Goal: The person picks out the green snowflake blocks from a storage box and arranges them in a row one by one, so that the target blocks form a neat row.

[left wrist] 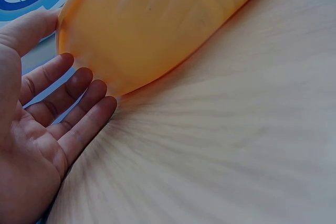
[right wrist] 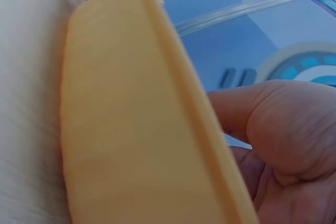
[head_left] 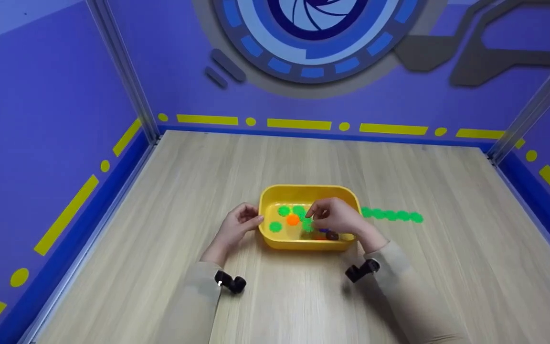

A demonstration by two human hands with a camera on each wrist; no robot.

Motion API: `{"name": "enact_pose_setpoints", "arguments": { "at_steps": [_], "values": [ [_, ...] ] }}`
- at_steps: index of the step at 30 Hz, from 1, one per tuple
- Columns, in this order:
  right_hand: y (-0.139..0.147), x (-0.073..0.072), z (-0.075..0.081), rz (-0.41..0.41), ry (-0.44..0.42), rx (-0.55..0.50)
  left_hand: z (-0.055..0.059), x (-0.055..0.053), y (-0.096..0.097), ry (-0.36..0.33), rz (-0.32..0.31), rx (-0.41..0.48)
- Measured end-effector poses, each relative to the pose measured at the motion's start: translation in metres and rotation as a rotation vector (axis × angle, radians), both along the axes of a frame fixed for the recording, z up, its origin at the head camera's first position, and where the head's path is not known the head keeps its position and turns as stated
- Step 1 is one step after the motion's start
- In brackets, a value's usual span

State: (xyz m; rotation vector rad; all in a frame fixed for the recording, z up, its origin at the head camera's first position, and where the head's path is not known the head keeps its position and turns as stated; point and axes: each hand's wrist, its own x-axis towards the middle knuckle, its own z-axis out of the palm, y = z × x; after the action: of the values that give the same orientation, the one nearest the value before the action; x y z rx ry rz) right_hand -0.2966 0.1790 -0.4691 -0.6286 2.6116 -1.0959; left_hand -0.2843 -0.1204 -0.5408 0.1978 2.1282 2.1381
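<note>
A yellow plastic tub (head_left: 311,244) stands on the table with small loose pieces inside. At its left end my left hand (head_left: 237,228) holds the rim, thumb at the edge and fingertips against the outer wall. My right hand (head_left: 339,219) reaches over the tub's right side, fingers bent above the pieces. Nothing shows between its finger and thumb; in the right wrist view the wall hides the fingertips. Near them lies a green notched disc (head_left: 307,225). An orange disc (head_left: 292,220) and another green disc (head_left: 275,227) lie farther left.
To the right of the tub, a row of several green discs (head_left: 392,215) extends along the wooden table (head_left: 280,296). Dark and blue pieces (head_left: 332,235) lie in the tub under my right hand. Blue panels (head_left: 303,105) enclose the table at the back and sides.
</note>
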Motion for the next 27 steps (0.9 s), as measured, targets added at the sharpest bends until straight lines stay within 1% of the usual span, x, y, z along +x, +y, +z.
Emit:
{"name": "enact_pose_setpoints", "arguments": {
  "at_steps": [4, 7, 11, 16, 19, 27],
  "values": [
    [0.01, 0.003, 0.002, -0.005, -0.022, -0.059, 0.0, 0.0, 0.0, -0.015, 0.006, 0.007],
    [0.018, 0.005, 0.003, -0.031, -0.054, -0.094, 0.0, 0.001, -0.001, -0.018, 0.007, 0.005],
    [0.03, 0.008, 0.005, -0.108, -0.103, -0.113, 0.001, 0.001, -0.001, -0.017, 0.005, 0.01],
    [0.045, 0.011, 0.01, -0.208, -0.146, -0.111, 0.002, 0.002, -0.001, -0.013, 0.0, 0.021],
    [0.056, 0.011, 0.014, -0.24, -0.148, -0.117, 0.001, 0.002, 0.0, -0.01, -0.002, 0.023],
    [0.09, 0.013, 0.024, -0.314, -0.17, -0.181, 0.0, 0.0, 0.001, -0.027, 0.007, 0.029]
  ]
}}
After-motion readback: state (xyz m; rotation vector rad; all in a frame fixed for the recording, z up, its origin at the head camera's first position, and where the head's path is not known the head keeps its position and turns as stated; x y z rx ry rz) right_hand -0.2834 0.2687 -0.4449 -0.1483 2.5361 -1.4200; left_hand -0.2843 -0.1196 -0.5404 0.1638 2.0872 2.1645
